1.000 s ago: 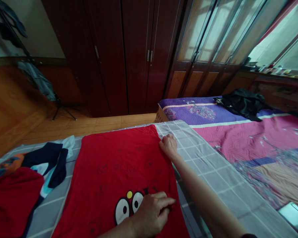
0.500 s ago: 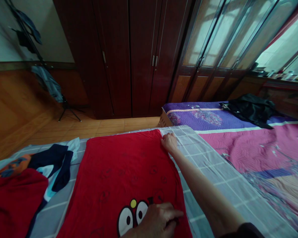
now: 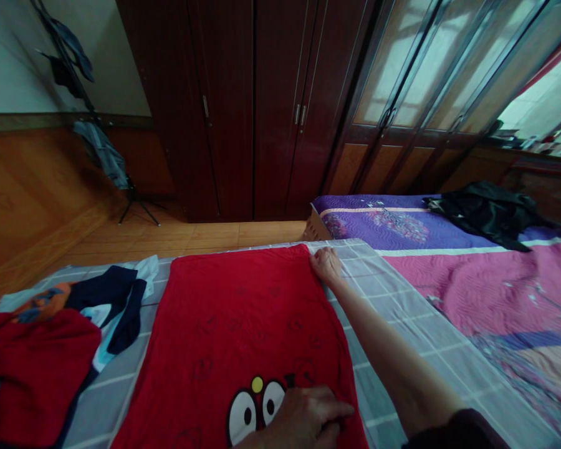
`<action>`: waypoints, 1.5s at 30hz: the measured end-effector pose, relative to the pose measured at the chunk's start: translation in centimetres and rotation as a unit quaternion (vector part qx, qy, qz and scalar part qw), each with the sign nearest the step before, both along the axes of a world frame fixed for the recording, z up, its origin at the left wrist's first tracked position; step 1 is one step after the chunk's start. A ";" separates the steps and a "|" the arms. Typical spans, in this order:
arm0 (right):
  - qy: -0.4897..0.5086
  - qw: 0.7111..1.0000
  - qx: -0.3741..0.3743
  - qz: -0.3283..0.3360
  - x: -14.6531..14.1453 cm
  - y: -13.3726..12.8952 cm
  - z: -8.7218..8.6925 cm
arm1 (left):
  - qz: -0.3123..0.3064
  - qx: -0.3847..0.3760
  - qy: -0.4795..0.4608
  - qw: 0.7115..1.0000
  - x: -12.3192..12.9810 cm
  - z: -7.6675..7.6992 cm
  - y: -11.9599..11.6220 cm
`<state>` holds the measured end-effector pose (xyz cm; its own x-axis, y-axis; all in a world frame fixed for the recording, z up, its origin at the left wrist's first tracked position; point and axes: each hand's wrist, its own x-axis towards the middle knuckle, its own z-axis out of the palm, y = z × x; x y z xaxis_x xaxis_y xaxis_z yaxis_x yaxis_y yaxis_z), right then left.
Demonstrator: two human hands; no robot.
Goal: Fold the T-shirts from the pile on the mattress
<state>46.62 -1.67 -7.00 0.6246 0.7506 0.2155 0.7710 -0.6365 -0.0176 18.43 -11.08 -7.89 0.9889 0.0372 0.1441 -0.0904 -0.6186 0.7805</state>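
Note:
A red shirt with cartoon eyes printed on it lies flat on a grey checked sheet. My right hand reaches far out and pinches the shirt's far right corner. My left hand sits at the bottom of the view, fingers curled on the shirt's right edge beside the printed eyes. The fabric between both hands lies smooth and straight.
A pile of clothes lies at the left: a red garment and a dark blue one. To the right is a pink and purple quilt with a black garment on it. A dark wardrobe and a stand are beyond.
Both hands keep their hold on the shirt's right edge. The view has shifted, so the shirt and hands sit slightly further right and lower; the fabric looks a little flatter.

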 end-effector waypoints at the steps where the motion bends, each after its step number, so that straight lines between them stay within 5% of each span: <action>1: -0.004 1.000 0.005 0.004 -0.2 0.1 -0.1 | -0.001 0.000 0.000 1.000 0.0 -0.1 0.0; 13: 0.004 0.997 0.035 0.070 1.0 1.0 1.0 | 0.007 -0.008 -0.003 1.000 -0.4 -0.1 -0.3; 17: 0.011 0.992 0.070 0.108 -1.0 -2.7 2.0 | 0.017 -0.025 0.004 1.000 -0.7 0.9 -0.3; 23: 0.037 0.968 0.063 0.241 -6.0 -12.9 1.8 | 0.032 -0.081 0.000 0.996 -1.0 1.9 -0.3; 28: 0.040 0.968 0.123 0.216 -7.8 -18.4 1.8 | 0.063 -0.097 -0.003 0.993 -1.1 2.2 -0.5; 32: 0.173 0.910 0.124 0.357 -10.9 -20.3 2.5 | 0.072 -0.082 0.003 0.994 -1.1 2.4 -0.6; 34: 0.211 0.896 0.119 0.372 -12.1 -20.9 2.4 | 0.087 -0.072 0.005 0.994 -1.2 2.5 -0.6; 40: 0.197 0.914 0.158 0.316 -12.2 -21.6 1.3 | 0.127 -0.006 0.016 0.992 -1.4 2.4 -0.8; 45: 0.169 0.937 0.127 0.279 -12.1 -21.6 1.4 | 0.124 0.160 -0.017 0.979 -1.9 2.4 -0.7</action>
<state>34.48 -23.25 -5.64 0.2144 0.9319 0.2927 0.9054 -0.0772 -0.4176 16.50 -11.80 -5.49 0.9495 0.2232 0.2207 0.0705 -0.8368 0.5430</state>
